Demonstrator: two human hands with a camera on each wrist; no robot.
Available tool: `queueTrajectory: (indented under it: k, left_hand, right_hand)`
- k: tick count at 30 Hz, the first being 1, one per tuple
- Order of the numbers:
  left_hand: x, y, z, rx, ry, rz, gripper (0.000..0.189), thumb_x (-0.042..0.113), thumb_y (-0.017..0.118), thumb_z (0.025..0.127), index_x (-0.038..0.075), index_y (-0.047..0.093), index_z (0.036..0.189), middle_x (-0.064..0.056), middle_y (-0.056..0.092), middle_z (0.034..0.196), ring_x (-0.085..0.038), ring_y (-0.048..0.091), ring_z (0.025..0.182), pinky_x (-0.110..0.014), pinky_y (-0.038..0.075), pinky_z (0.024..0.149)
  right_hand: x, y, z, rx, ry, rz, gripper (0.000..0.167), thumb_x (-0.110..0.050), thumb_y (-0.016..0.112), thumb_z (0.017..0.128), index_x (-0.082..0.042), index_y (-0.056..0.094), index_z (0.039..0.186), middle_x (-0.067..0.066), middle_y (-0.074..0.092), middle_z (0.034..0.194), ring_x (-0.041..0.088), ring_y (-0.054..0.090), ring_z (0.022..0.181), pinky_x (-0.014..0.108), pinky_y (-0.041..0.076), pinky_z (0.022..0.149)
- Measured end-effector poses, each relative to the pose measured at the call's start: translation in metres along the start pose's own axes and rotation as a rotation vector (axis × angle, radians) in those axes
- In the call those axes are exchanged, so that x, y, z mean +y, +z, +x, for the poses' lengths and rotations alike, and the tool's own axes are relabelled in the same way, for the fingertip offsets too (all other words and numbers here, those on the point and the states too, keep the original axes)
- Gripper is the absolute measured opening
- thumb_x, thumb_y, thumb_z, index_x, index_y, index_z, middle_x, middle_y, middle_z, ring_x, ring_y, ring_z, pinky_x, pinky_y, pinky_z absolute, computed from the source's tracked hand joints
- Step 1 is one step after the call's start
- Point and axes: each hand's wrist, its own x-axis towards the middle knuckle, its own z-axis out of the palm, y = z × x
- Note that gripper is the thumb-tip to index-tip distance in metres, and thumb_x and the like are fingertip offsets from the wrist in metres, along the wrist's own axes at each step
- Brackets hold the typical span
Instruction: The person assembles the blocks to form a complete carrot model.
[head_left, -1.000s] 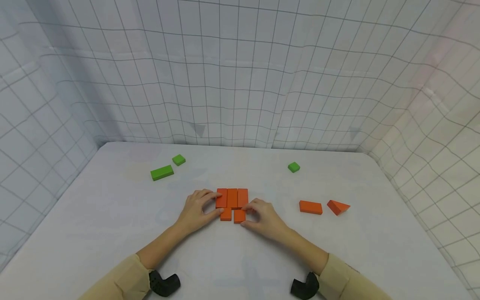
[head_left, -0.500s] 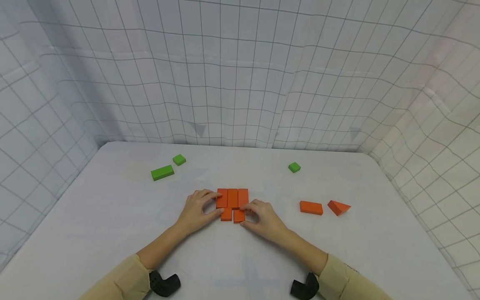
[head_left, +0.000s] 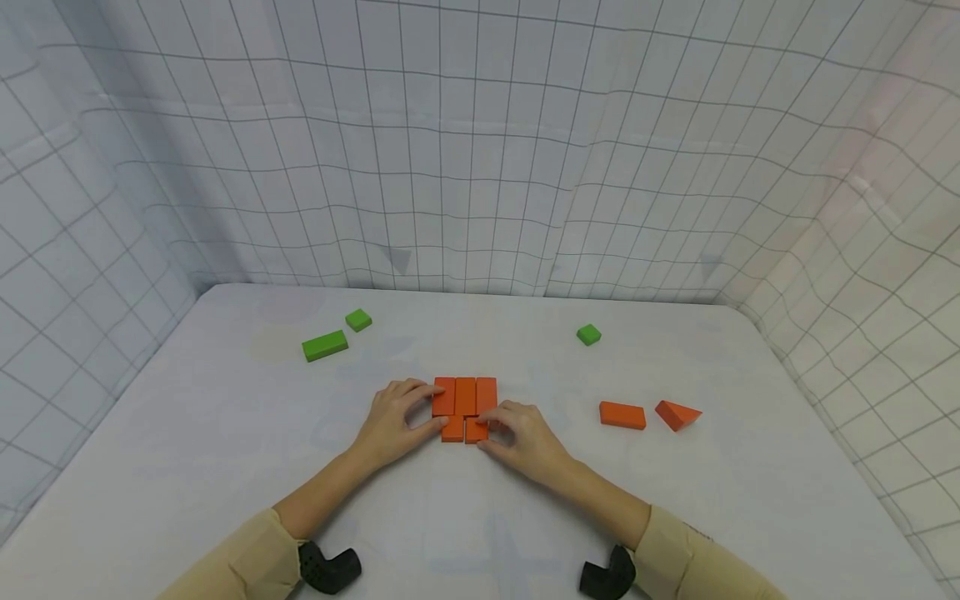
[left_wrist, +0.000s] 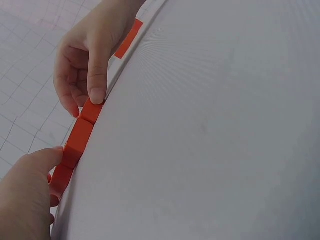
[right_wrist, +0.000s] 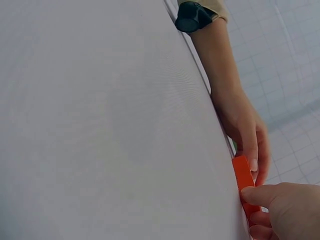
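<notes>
At the table's middle, three upright-set orange rectangular blocks (head_left: pixel 466 395) lie side by side, with two smaller orange blocks below them. My left hand (head_left: pixel 393 421) holds the left side of the group; its index finger touches the left rectangular block (head_left: pixel 444 404), and its thumb meets the left small block (head_left: pixel 452 431). My right hand (head_left: pixel 525 437) pinches the right small block (head_left: pixel 474 432) between thumb and index finger. A narrow gap shows between the small blocks. In the left wrist view, the right thumb presses an orange block (left_wrist: pixel 91 112).
A long green block (head_left: pixel 325 346) and a small green block (head_left: pixel 358 320) lie back left. Another small green block (head_left: pixel 588 334) sits back right. Further right are an orange rectangular block (head_left: pixel 622 415) and an orange triangular block (head_left: pixel 677 415). Grid-patterned curtains (head_left: pixel 480 167) surround the white table (head_left: pixel 187 417).
My right hand has slid the right small block slightly left and up, narrowing the gap to the left small block. My left hand stays in place.
</notes>
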Motion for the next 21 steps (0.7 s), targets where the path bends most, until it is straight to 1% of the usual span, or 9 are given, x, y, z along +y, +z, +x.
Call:
queueTrajectory:
  k: [10,21]
  left_hand:
    - [0.0013,-0.0009,-0.0004,-0.003,-0.009,0.003,0.043,0.034,0.072,0.075,0.012,0.064,0.112,-0.005,0.06,0.103,-0.024,0.05,0.098,-0.046,0.037,0.081]
    - [0.0015,-0.0014,-0.0001,-0.003,-0.005,0.003,0.043,0.034,0.072,0.075,0.012,0.064,0.111,-0.005,0.06,0.103,-0.025,0.05,0.099,-0.047,0.037,0.082]
  right_hand:
    - [-0.0003,0.0,0.0006,0.012,-0.017,-0.019,0.025,-0.013,0.074,0.076,-0.009,0.066,0.099,-0.002,0.06,0.08,0.01,0.053,0.072,0.025,0.043,0.07]
    - [-0.0003,0.0012,0.0011,0.027,-0.024,-0.039,0.024,-0.014,0.074,0.076,-0.009,0.067,0.099,-0.002,0.059,0.078,0.01,0.053,0.071,0.025,0.043,0.069]
